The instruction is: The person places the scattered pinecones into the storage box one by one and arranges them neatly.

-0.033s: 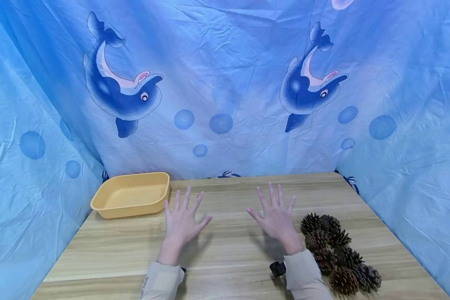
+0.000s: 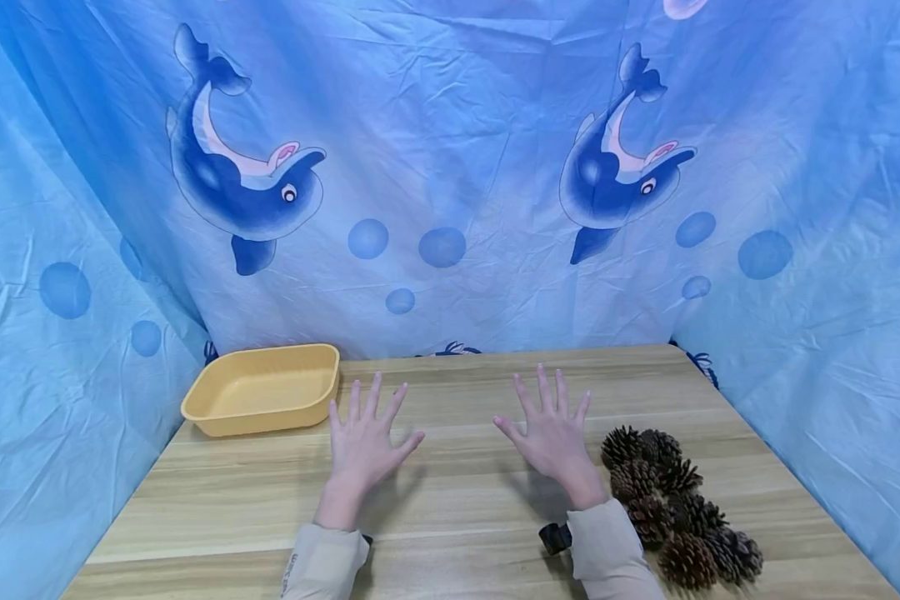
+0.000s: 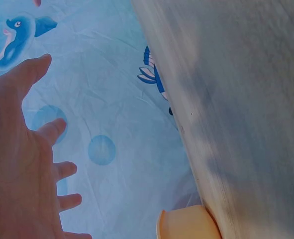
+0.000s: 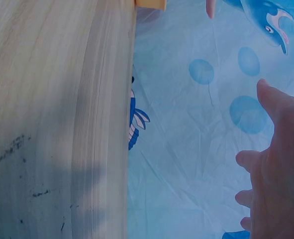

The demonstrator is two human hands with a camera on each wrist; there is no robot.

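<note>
The governing relation is lateral: the pine cones [image 2: 692, 512] lie to the right of the right hand [image 2: 553, 442], beside its wrist and forearm, and that hand is the nearer of the two. Eight cones are visible in a close cluster; the cluster's long axis runs obliquely, from a far end level with the right wrist to a near end farther right, beside the sleeve [image 2: 611, 546]. The left hand [image 2: 363, 450] is well apart from the cones, with the right hand between. Both hands are spread wide, fingers extended and separated, backs up in the head view, fingertips directed toward the far edge; neither holds anything. Their shadows fall on the wood, and both appear raised. The tray [image 2: 270, 424], a yellow rectangular type with no contents visible, stands upright to the left of the left hand's fingertips, its long axis running roughly side to side; whether the little finger touches the wall cannot be determined. The supporting surface is a flat wood-grain desk [image 2: 457, 508], with bare wood between the hands. Beyond the fingertips, and to the outer side of each hand, a blue cloth [image 2: 495, 125] printed with dolphins and bubbles encloses the desk.
</note>
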